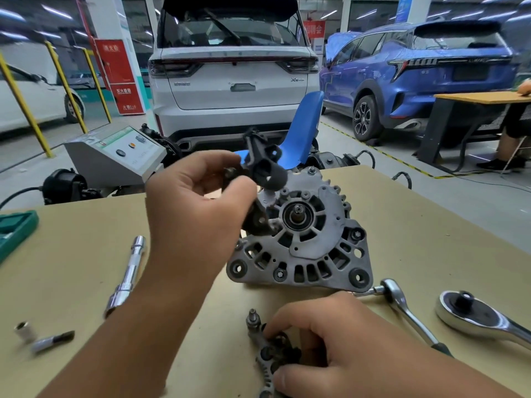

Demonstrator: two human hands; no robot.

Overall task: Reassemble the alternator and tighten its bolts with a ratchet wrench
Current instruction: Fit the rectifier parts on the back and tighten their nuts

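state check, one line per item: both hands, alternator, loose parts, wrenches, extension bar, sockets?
left hand: raised, pinching the black plastic part above the alternator
right hand: fingers on the metal bracket on the table
alternator: on the table, shaft end exposed
small ratchet: lying idle
large ratchet: lying idle
extension bar: lying loose
socket: loose, upright
bit: lying flat

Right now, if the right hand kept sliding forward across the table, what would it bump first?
Probably the alternator. The right hand rests on a small metal bracket near the table's front edge, fingers aimed up-table at the housing's lower edge, though depth is hard to judge.
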